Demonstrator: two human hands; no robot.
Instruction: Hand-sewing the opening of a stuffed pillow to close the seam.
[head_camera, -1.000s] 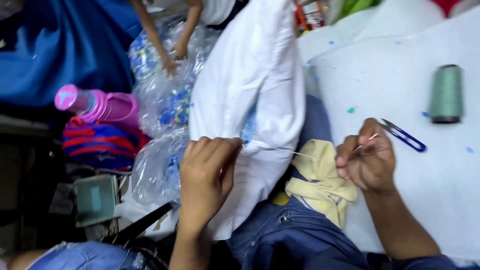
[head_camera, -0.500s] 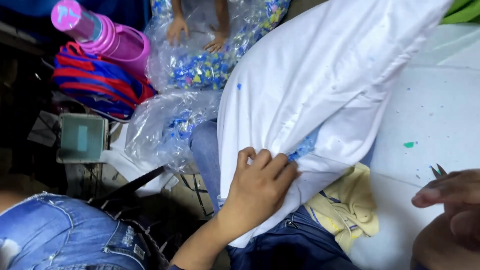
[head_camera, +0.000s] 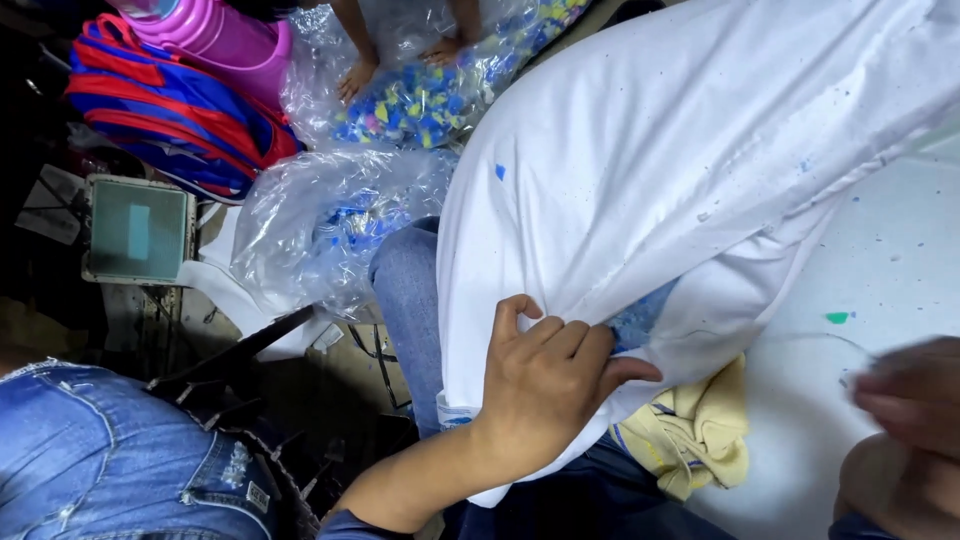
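A big white cloth (head_camera: 680, 170) with small blue specks lies across my lap and a white tabletop (head_camera: 890, 250). My left hand (head_camera: 545, 385) is shut on a bunched fold at the cloth's lower edge, thumb pointing right. A patch of blue (head_camera: 635, 322) shows inside that fold. A thin thread (head_camera: 800, 337) arcs from the cloth to my right hand (head_camera: 910, 400), which is blurred at the right edge with its fingers pinched together. A crumpled yellow cloth (head_camera: 690, 435) lies under the white one, between my hands.
Clear plastic bags of blue and yellow bits (head_camera: 420, 95) lie on the floor, with another person's bare feet (head_camera: 355, 75) among them. A red-and-blue striped bag (head_camera: 170, 110), a pink bottle (head_camera: 215, 30) and a grey-green box (head_camera: 135, 230) are at the left. A denim-clad leg (head_camera: 90, 460) fills the lower left.
The view has swung left and closer to the white cloth. My right hand has slid to the right edge and blurred; the scissors and spool are out of sight. My left hand keeps its grip.
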